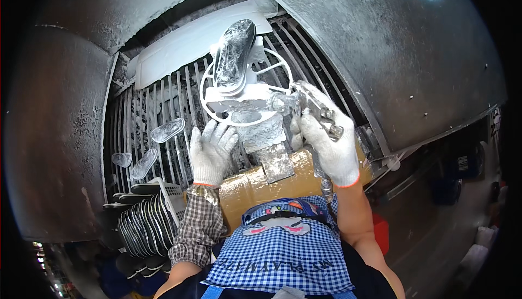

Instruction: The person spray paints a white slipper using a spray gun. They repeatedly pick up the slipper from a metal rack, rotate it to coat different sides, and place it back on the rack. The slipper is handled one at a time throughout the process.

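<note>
A dark shoe sole [234, 57], coated with silvery film or wrap, lies lengthwise on a white spoked wheel [203, 93] with a white block under it. My right hand [331, 149], in a white knitted glove, grips a spray gun [325, 111] just right of the wheel. Its silvery nozzle end points left toward the block, and a wrapped hose hangs below the hand. My left hand [211, 155], gloved too, is open with fingers spread at the wheel's near left edge, holding nothing. Whether its fingertips touch the rim I cannot tell.
Metal slats [174, 100] run beneath the wheel, with several small sole-shaped plates [167, 130] on the left. Grey booth walls [424, 54] close both sides. A tan wrapped roll [239, 190] lies in front of me. Stacked soles [144, 225] stand by a white basket [173, 198] at lower left.
</note>
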